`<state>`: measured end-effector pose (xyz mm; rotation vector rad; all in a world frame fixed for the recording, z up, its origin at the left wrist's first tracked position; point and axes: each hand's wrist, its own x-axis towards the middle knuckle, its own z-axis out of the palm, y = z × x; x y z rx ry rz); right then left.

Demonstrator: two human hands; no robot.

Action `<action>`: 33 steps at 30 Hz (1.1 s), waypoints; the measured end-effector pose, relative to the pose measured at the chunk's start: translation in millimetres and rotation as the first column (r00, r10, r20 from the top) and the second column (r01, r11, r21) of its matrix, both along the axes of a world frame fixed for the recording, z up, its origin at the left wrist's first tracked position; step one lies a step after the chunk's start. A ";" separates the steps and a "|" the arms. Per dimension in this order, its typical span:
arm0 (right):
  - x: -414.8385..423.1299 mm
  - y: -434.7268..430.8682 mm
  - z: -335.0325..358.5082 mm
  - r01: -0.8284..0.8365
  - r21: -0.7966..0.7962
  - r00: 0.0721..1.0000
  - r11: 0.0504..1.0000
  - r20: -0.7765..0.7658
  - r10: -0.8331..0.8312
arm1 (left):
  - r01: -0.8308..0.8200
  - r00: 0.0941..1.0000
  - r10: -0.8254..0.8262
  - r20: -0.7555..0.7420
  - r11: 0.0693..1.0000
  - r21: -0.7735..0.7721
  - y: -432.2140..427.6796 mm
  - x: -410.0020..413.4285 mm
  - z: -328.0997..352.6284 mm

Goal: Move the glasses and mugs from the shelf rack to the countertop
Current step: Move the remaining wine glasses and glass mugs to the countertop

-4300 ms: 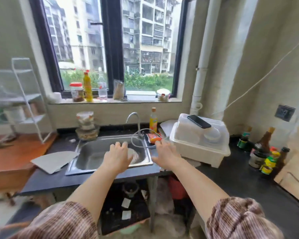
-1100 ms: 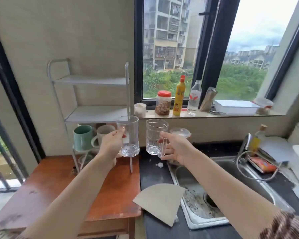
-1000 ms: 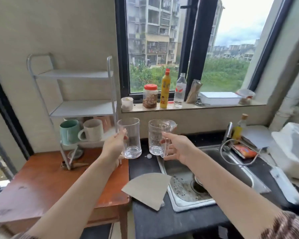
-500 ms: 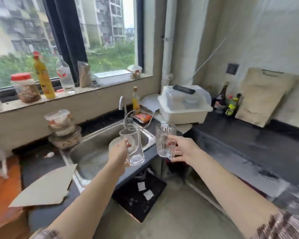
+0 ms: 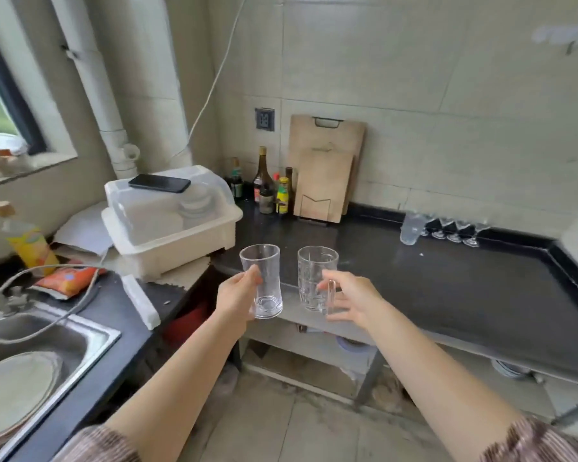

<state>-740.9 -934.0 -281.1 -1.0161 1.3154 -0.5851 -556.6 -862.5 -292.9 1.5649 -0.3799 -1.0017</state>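
Observation:
My left hand [image 5: 237, 296] grips a plain clear glass [image 5: 263, 281] upright by its side. My right hand [image 5: 351, 300] holds a ribbed clear glass mug [image 5: 314, 281] by its handle, also upright. Both are in the air just in front of the near edge of the black countertop [image 5: 447, 281]. At the countertop's back right stand a clear tumbler [image 5: 412, 228] and a row of small stemmed glasses [image 5: 456, 230]. The shelf rack is out of view.
A white covered dish rack [image 5: 171, 221] with a phone [image 5: 160, 183] on its lid stands left of the countertop. Sauce bottles [image 5: 267, 191] and two wooden cutting boards [image 5: 324, 168] lean at the back wall. The sink [image 5: 37, 355] lies at the lower left.
I have turned right, away from the shelf rack and past the sink, to face the black countertop. Both hands still carry the same glass and mug, now near the countertop's edge.

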 end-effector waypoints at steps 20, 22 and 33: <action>-232.6 -290.2 -56.3 0.476 0.121 0.879 0.871 -0.070 -0.471 | 0.402 0.912 -0.373 -0.168 0.896 0.190 -351.9 -248.4 -76.1; -255.8 -325.9 -66.6 0.486 0.148 0.874 0.861 -0.080 -0.479 | 0.399 0.913 -0.367 -0.179 0.894 0.204 -385.9 -273.0 -86.4; -358.8 -483.7 -107.1 0.485 0.293 0.874 0.824 -0.121 -0.471 | 0.433 0.901 -0.398 -0.175 0.852 0.293 -528.4 -375.6 -115.5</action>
